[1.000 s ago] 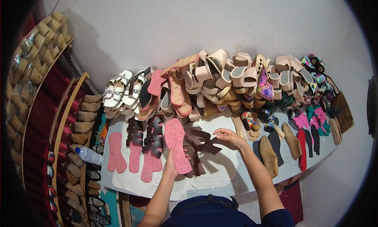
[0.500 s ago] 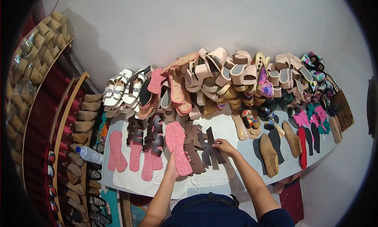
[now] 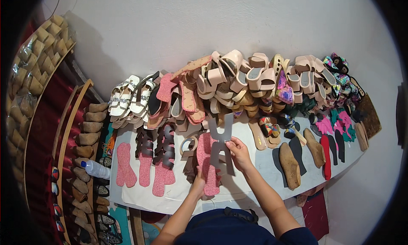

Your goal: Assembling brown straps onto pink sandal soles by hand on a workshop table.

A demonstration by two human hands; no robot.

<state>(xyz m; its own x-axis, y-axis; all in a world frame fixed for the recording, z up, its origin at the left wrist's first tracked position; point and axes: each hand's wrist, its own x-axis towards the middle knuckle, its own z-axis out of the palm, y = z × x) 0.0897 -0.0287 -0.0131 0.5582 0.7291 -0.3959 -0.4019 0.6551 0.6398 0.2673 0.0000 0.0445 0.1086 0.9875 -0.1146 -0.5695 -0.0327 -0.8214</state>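
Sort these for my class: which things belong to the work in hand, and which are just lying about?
Belong to the work:
pink insole, in the left hand
dark strap piece, in the right hand
likely the pink insoles with dark straps

Seemingly lying about:
white sandals
wooden lasts
blue-capped bottle

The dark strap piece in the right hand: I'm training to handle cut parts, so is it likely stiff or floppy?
The dark strap piece seems springy rather than limp, as its arms hardly droop. It is probably light: it looks thin, and the right hand's fingers hold it at one edge. Its narrow arms would likely bend if pushed.
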